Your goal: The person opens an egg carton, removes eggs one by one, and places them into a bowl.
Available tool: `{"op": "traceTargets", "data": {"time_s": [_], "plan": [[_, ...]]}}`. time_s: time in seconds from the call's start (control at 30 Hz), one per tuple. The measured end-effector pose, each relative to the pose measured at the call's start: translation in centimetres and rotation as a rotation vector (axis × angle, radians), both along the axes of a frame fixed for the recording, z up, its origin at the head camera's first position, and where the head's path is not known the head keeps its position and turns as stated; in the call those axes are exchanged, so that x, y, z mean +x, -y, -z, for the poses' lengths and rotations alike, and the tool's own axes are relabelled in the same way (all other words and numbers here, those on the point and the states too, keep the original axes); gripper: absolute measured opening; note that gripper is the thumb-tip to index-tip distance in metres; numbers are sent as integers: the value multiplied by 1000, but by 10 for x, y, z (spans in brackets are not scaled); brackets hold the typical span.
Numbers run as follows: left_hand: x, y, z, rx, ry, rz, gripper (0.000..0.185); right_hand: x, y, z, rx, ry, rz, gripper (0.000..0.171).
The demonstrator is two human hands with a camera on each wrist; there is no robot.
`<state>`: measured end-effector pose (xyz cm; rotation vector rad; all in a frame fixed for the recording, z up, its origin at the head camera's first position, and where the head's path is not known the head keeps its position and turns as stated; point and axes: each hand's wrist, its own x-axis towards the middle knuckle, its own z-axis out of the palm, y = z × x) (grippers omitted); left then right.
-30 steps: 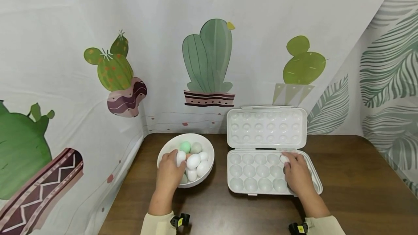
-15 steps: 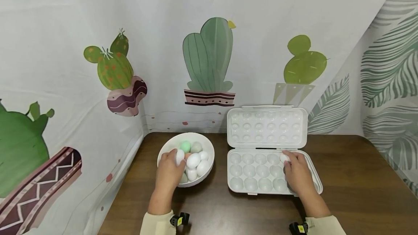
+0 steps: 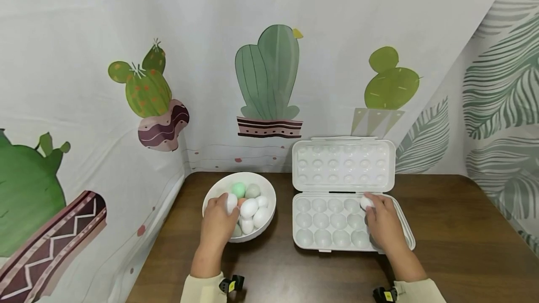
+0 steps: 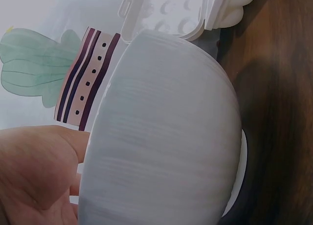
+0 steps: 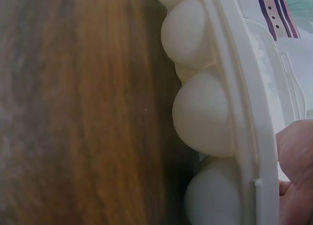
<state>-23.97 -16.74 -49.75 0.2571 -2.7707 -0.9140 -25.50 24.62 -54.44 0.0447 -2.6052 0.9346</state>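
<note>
My left hand grips a white egg at the left side of a white bowl. Below and right of those fingers, the bowl holds several more eggs, mostly white, plus a mint-green egg and a grey-green egg. Over the back row of a white egg carton, fourth cup onward from the left, my right hand pinches another white egg. That hand covers the carton's right-hand cups. In the left wrist view the bowl's outer wall hides the fingertips and egg.
The carton's dimpled lid stands raised behind it, close to the cactus-printed cloth. Bowl and carton sit apart on a dark wooden table. Rounded cup undersides show from the side in the right wrist view.
Both hands stay nearly in place, each with its egg. Slightly more of the egg in my right fingers shows now.
</note>
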Motion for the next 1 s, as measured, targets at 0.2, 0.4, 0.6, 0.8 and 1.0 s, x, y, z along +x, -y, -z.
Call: {"op": "traceTargets", "data": {"time_s": [0.2,0.4,0.6,0.8,1.0], "plan": [[-1,-1,1,27,-60,-12,55,2,1,-4,-17,-13,-11,39],[-4,-5,-4,96,-219,-8,42,5,6,-8,-49,-44,-17,39],[-1,-22,-12,194,-353,86,36,9,13,-15,-71,-78,-43,39],[4,-35,-15,221,-346,143,35,13,21,-22,-88,-111,-84,39],[4,-40,-14,236,-354,199,30,15,26,-24,-103,-133,-149,40]]}}
